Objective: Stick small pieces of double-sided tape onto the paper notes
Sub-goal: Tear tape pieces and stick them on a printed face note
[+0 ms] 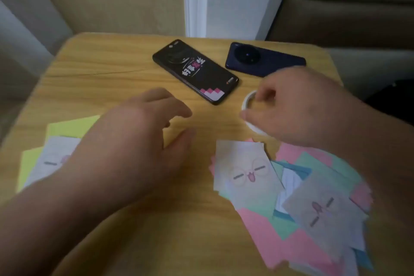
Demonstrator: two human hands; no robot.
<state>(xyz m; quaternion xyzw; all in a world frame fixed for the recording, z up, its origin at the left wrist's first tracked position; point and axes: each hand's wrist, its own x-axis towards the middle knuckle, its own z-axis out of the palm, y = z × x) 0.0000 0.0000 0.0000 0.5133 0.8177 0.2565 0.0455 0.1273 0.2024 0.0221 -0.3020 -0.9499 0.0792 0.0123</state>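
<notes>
A white roll of double-sided tape point(247, 101) lies on the wooden table, right of centre. My right hand point(298, 105) curls over it and grips its rim with fingers and thumb. My left hand point(134, 141) hovers over the table's middle with fingers loosely spread, holding nothing. Paper notes lie in two heaps: pink, green, blue and cartoon-face notes point(244, 170) at the lower right, and yellow and white notes point(65, 130) at the left, partly hidden under my left forearm. The picture is blurred by motion.
Two phones lie face down at the table's far side: a black one point(195, 71) with a printed case and a dark blue one point(264, 59). The table point(100, 74) has rounded corners. Beyond it are a beige wall and a white frame.
</notes>
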